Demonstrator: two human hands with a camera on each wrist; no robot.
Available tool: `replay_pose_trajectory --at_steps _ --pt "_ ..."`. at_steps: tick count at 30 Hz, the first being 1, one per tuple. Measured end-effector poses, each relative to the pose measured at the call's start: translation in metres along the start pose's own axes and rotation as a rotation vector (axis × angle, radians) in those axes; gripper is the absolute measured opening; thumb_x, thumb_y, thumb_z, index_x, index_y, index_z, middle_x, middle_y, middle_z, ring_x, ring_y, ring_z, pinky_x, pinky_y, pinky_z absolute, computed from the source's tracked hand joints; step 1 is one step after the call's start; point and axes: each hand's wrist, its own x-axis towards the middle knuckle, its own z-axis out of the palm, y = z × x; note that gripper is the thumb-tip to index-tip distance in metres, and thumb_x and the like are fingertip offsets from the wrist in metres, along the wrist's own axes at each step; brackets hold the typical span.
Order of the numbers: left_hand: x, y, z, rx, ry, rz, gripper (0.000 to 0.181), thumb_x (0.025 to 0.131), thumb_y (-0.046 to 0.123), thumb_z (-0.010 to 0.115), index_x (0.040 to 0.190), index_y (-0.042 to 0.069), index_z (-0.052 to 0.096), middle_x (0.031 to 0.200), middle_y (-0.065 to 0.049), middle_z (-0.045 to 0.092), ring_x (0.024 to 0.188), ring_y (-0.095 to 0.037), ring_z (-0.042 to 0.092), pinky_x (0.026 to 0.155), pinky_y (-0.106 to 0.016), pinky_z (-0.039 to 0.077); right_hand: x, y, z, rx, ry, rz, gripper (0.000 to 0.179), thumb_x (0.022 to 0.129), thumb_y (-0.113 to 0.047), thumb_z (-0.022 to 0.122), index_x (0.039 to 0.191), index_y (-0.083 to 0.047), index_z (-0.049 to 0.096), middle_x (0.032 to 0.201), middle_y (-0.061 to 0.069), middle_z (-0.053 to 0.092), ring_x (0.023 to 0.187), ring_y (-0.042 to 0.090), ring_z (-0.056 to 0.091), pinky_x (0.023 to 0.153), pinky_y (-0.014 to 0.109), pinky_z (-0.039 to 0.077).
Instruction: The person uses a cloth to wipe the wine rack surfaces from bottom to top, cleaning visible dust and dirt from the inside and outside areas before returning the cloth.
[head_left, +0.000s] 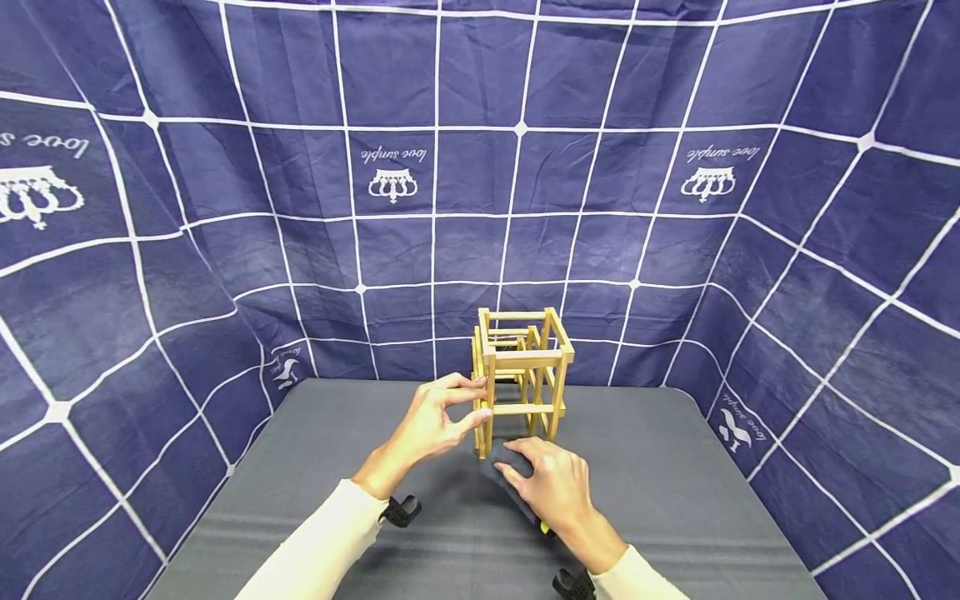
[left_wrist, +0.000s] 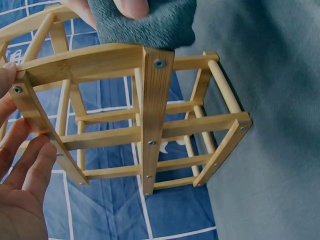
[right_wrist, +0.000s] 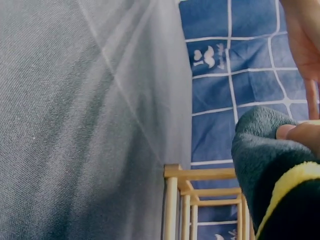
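A small light-wood rack (head_left: 525, 360) with slatted tiers stands on the grey surface, ahead of both hands. My left hand (head_left: 431, 421) grips its near left post, thumb and fingers about the wood; the left wrist view shows those fingertips (left_wrist: 37, 150) on the frame. My right hand (head_left: 558, 483) holds a dark grey-green fuzzy cloth (head_left: 507, 457) with a yellow edge. In the left wrist view the cloth (left_wrist: 150, 25) covers the end of a wooden post (left_wrist: 156, 105). The right wrist view shows the thumb pressing into the folded cloth (right_wrist: 260, 135).
A grey cloth-covered tabletop (head_left: 660, 475) lies under the rack. Blue fabric with white grid lines (head_left: 472, 175) hangs behind it and along both sides. Dark wrist straps (head_left: 402, 510) sit on both forearms.
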Motion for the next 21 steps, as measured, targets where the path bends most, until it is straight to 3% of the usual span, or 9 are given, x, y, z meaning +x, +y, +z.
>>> replay_pose_trajectory --at_steps 6,12,17,21 --pt "0.001 0.0 -0.001 -0.04 -0.011 -0.046 0.015 0.099 0.014 0.095 0.114 0.012 0.094 0.126 -0.007 0.088 0.125 -0.03 0.086 0.108 -0.052 0.071 0.0 0.0 -0.006 0.085 0.004 0.111 0.037 0.078 -0.044 0.11 0.107 -0.029 0.092 0.101 -0.013 0.09 0.08 0.014 0.087 0.062 0.032 0.065" --pt "0.002 0.002 -0.002 -0.122 -0.04 -0.103 0.012 0.101 0.013 0.093 0.112 0.009 0.093 0.123 -0.009 0.088 0.128 -0.031 0.085 0.11 -0.047 0.069 0.004 -0.003 -0.008 0.22 0.074 0.19 0.034 0.081 -0.032 0.109 0.11 -0.024 0.092 0.102 -0.007 0.091 0.088 0.013 0.088 0.072 0.033 0.068" --pt "0.004 0.0 -0.002 -0.127 -0.049 -0.107 0.012 0.1 0.013 0.094 0.111 0.008 0.093 0.124 -0.009 0.088 0.127 -0.031 0.085 0.11 -0.046 0.069 0.016 -0.008 -0.008 0.272 0.14 0.247 0.031 0.084 -0.029 0.108 0.11 -0.025 0.092 0.102 -0.006 0.091 0.089 0.013 0.088 0.073 0.033 0.067" --pt "0.005 0.0 -0.004 -0.097 -0.036 -0.091 0.013 0.1 0.013 0.094 0.112 0.009 0.094 0.125 -0.009 0.088 0.124 -0.031 0.086 0.107 -0.047 0.071 0.023 -0.015 -0.004 0.271 0.135 0.281 0.027 0.086 -0.032 0.106 0.109 -0.025 0.092 0.102 -0.006 0.091 0.091 0.016 0.089 0.073 0.036 0.067"
